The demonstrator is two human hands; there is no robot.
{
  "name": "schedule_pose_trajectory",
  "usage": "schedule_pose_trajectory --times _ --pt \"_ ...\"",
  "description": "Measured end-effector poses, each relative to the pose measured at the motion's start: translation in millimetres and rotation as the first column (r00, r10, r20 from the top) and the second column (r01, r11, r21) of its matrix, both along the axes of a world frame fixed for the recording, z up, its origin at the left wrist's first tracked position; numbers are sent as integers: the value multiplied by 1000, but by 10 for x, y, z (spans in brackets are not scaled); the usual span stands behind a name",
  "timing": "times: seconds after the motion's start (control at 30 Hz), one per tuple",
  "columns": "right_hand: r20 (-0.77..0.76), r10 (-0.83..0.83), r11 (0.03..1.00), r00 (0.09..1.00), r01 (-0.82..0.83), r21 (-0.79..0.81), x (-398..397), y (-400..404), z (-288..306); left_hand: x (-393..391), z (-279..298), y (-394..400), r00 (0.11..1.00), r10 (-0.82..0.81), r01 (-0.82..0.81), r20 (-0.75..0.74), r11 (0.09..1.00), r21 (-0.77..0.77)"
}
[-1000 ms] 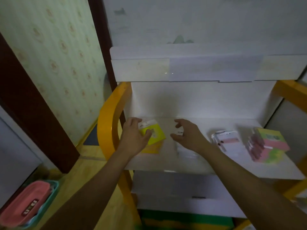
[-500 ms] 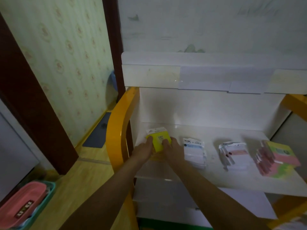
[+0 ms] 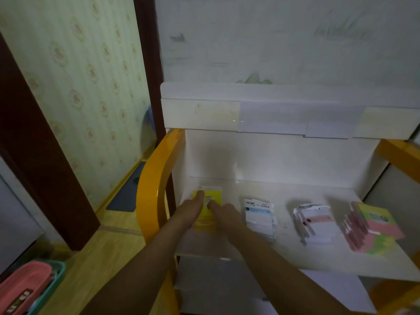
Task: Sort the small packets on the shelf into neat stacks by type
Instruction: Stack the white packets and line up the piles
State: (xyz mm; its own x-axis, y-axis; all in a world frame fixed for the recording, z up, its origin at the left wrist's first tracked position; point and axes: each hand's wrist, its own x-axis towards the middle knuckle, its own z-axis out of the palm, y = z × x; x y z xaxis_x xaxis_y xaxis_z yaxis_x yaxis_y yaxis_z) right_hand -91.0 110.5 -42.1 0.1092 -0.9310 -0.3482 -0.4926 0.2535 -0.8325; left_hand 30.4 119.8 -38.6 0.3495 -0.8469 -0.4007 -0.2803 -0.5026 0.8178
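Yellow packets [image 3: 208, 202], label "7207", w/ both hands' straight fingers [image 3: 200, 196] pressing the stack's sides.

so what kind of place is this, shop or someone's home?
Probably a small shop or stockroom inside a house, though I can't be sure. A white shelf holds packets in rows by type: a yellow stack under both hands, blue and pink stacks beside it. Patterned wallpaper suggests a home.

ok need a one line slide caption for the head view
Both hands, left and right, square up the yellow packet stack on the white shelf beside three other stacks.
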Motion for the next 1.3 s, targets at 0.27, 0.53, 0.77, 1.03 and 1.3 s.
schedule_pose_trajectory --times 0.27,0.53,0.77,1.03,1.3 --pt "171 -53 994 984 35 103 71 -29 4 5 46 -37 995 -45 47 91 999 -20" --pt "207 -64 992 976 40 119 78 -112 11 2 86 -67 972 29 -15 -235 998 64" --pt "308 -83 983 948 26 184 58 -192 0 -17 66 -145 967 50 -21 -250 993 118" --pt "342 -107 977 934 35 210 1 -220 28 -87 43 -238 950 82 -46 -302 991 124" --pt "414 -104 979 904 19 205 -59 -254 -61 -77 50 -142 865 73 -48 -496 997 62"
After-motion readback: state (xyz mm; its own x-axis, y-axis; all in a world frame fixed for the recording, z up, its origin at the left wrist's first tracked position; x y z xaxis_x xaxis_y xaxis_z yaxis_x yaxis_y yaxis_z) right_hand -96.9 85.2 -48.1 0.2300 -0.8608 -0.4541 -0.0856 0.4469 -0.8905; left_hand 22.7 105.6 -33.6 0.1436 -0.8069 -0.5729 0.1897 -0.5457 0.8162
